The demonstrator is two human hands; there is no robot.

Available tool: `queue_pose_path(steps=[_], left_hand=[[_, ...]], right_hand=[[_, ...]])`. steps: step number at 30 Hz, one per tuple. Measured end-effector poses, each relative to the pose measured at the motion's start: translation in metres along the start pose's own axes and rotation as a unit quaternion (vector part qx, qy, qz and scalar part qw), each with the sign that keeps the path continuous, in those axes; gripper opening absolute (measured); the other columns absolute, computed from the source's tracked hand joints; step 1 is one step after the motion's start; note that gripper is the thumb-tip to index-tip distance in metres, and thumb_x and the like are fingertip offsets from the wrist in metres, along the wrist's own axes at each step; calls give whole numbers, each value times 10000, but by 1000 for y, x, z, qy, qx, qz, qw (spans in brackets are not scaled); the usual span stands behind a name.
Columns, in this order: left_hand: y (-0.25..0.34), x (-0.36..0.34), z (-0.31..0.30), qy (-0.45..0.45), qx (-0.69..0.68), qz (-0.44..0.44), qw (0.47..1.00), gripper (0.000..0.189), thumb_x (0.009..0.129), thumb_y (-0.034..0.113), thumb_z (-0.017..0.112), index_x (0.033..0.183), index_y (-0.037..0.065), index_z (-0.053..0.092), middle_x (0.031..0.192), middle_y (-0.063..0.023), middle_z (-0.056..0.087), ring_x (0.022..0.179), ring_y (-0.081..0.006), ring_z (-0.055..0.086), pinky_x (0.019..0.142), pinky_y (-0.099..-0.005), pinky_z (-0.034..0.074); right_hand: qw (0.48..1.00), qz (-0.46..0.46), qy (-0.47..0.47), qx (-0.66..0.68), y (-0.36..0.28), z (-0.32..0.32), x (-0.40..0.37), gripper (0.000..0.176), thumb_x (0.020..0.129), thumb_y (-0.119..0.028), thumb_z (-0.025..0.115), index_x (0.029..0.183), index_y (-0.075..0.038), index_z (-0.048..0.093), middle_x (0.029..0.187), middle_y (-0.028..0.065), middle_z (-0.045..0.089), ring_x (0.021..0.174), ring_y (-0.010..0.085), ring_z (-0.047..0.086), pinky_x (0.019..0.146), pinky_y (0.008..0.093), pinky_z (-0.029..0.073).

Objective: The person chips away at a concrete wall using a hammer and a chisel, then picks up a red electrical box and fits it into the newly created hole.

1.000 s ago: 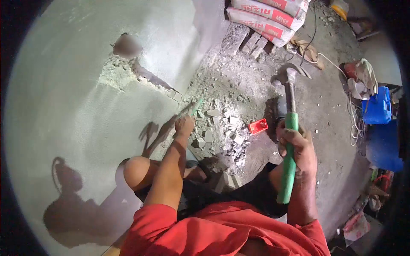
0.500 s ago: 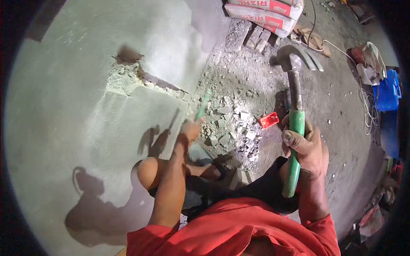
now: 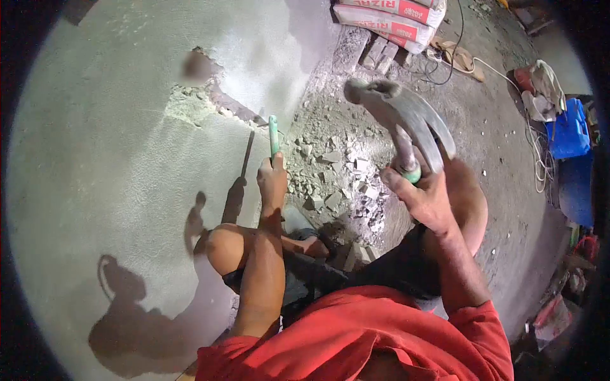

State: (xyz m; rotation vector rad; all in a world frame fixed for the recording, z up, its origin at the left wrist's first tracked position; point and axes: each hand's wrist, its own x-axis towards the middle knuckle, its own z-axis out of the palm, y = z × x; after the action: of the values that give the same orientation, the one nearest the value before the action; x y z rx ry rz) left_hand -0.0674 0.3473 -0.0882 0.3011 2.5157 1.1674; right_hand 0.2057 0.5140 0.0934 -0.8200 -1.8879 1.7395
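Note:
My left hand (image 3: 272,181) is closed around a green-ended tool (image 3: 274,134), which points away from me beside the edge of the grey plastered wall (image 3: 146,165). The tool's far end is near a broken groove (image 3: 238,109) that runs from a rough hole in the wall. On the right, my right hand (image 3: 422,193) grips a claw hammer (image 3: 406,117) by its green handle. The hammer's metal head is raised and tilted toward the camera, and most of the handle is hidden.
Broken chunks of rubble (image 3: 330,184) cover the floor between my hands. Stacked sacks (image 3: 387,22) rest on wood at the top. A blue container (image 3: 567,130), a cable (image 3: 502,70) and cloth items lie at the right. My bent knees are below my hands.
The hammer has swung left and tipped toward the camera with my right hand. My left hand has moved slightly left and up, and its tool now stands more upright. The red box is no longer visible.

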Motion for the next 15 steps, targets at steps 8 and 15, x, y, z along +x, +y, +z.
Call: queue_pose_path(steps=[8, 15], left_hand=[[22, -15, -14, 65, 167, 74, 981, 483, 967, 403, 512, 890, -56, 641, 837, -329, 633, 838, -503, 620, 740, -531, 483], [-4, 4, -42, -31, 441, 237, 865, 503, 985, 444, 463, 1037, -29, 626, 964, -320, 649, 955, -500, 611, 777, -554, 476]], right_hand=[[996, 24, -33, 74, 39, 47, 49, 397, 951, -398, 587, 952, -1, 604, 660, -21, 522, 610, 72, 464, 540, 268, 389], [973, 110, -21, 202, 116, 109, 80, 469, 1007, -463, 437, 874, -30, 559, 640, 25, 524, 519, 107, 458, 479, 287, 379]])
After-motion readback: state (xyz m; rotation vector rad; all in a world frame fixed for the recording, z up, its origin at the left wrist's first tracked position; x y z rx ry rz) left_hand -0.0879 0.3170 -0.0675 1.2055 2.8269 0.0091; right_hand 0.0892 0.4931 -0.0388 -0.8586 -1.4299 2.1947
